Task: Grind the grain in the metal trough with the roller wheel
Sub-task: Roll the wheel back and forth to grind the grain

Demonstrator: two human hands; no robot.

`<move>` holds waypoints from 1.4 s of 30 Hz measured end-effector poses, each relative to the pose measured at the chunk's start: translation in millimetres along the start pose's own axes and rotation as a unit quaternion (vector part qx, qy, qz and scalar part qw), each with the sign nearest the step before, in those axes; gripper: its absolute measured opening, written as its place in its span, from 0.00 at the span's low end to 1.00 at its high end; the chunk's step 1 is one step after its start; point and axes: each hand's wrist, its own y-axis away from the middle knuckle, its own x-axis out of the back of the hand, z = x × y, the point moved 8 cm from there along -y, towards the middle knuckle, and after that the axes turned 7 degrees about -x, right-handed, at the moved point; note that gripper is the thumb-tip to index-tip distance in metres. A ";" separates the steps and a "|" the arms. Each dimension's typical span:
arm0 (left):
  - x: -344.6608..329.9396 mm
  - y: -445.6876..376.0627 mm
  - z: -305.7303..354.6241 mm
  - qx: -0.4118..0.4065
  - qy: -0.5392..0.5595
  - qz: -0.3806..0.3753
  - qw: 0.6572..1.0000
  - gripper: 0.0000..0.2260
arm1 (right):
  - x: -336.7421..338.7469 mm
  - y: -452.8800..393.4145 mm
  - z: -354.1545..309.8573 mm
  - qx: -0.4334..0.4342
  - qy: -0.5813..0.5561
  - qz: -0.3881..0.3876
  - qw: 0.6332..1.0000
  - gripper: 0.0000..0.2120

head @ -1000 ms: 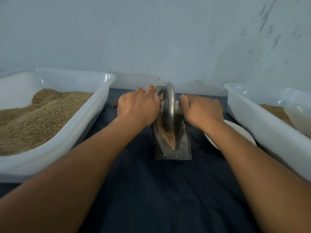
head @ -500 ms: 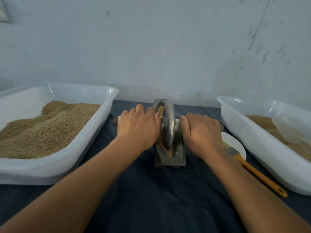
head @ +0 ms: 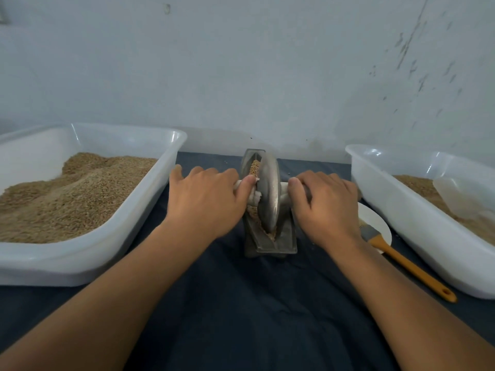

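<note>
White tubs (head: 150, 210): 2; roller wheel (head: 269, 194): 1; hands (head: 206, 202): 2.

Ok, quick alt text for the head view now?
Left hand and right hand hold the handles of an upright roller wheel standing in a grain-filled metal trough. White tubs of grain flank it; a brush lies right.

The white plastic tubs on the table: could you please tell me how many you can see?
2. One tub sits left of the metal trough, the other tub right of it.
</note>
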 end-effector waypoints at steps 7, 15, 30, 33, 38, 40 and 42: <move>-0.5 1.5 1.1 -0.025 0.014 0.013 1.000 0.27 | 2.8 0.8 -1.4 0.006 -0.002 0.003 1.000 0.19; -9.8 -9.6 0.1 -0.030 -0.011 0.027 0.999 0.28 | -9.0 -6.4 2.7 0.011 0.043 -0.011 0.999 0.17; -51.0 -60.1 -20.8 0.005 0.002 0.002 1.000 0.20 | -63.5 -63.6 16.0 -0.011 0.107 -0.160 0.981 0.20; -58.9 -73.6 -24.0 0.015 0.014 -0.017 1.000 0.19 | -71.8 -73.7 20.9 -0.022 0.099 -0.176 0.979 0.19; -69.5 -94.6 -29.2 0.027 0.009 -0.033 0.999 0.19 | -85.3 -91.6 28.0 -0.039 0.090 -0.209 0.973 0.21; -70.2 -101.4 -30.6 0.029 0.001 -0.033 0.999 0.20 | -91.0 -98.4 31.0 -0.055 0.093 -0.220 0.970 0.21; -71.2 -108.3 -31.6 0.031 0.000 -0.031 0.999 0.21 | -95.1 -104.3 32.7 -0.068 0.099 -0.223 0.967 0.21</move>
